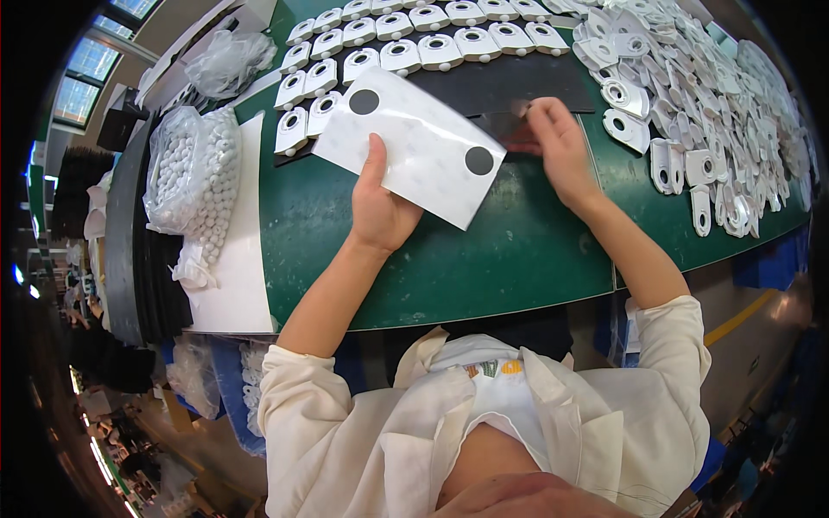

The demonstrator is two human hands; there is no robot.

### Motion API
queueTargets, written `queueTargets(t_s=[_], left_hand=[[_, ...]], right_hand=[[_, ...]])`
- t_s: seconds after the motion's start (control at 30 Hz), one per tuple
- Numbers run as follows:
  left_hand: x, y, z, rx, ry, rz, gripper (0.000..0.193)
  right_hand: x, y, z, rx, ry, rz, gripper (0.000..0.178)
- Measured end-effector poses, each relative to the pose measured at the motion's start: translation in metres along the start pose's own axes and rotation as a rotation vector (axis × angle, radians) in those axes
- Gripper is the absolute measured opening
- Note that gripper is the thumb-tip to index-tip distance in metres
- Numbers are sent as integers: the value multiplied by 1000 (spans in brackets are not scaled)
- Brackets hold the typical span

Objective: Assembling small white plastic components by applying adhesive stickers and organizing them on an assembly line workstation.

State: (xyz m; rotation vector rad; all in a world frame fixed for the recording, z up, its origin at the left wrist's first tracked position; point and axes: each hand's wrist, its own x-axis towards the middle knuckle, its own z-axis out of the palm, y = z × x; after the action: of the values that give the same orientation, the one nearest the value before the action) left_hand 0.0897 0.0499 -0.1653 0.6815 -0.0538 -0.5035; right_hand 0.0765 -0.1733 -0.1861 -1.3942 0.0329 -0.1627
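While the left hand (382, 213) clamps the glossy white sheet (414, 142) above the green table (380, 289), thumb on top and other fingers hidden beneath, the right hand (563, 154) is near the sheet's right end, fingertips curled close together but blurred; cannot tell whether they grip anything. Step judged: handling the dark discs (479, 161) on the sheet; next move probably calls for a fine fingertip pinch, sheet kept steady.
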Motion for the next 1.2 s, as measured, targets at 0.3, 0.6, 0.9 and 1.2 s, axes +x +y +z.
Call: queueTargets(t_s=[0.3,0.6,0.9,1.2], left_hand=[[8,-4,-5,296,188,-49,53],[9,3,-8,1089,62,631,56],[4,-22,-1,649,-25,-168,31],[6,-16,-2,603,-112,-132,26]], right_hand=[[19,-9,-32,358,227,127,22],[4,-16,-15,287,-127,323,20],[-10,-14,8,-105,-56,-13,11],[-24,-13,16,-825,-295,-727,26]])
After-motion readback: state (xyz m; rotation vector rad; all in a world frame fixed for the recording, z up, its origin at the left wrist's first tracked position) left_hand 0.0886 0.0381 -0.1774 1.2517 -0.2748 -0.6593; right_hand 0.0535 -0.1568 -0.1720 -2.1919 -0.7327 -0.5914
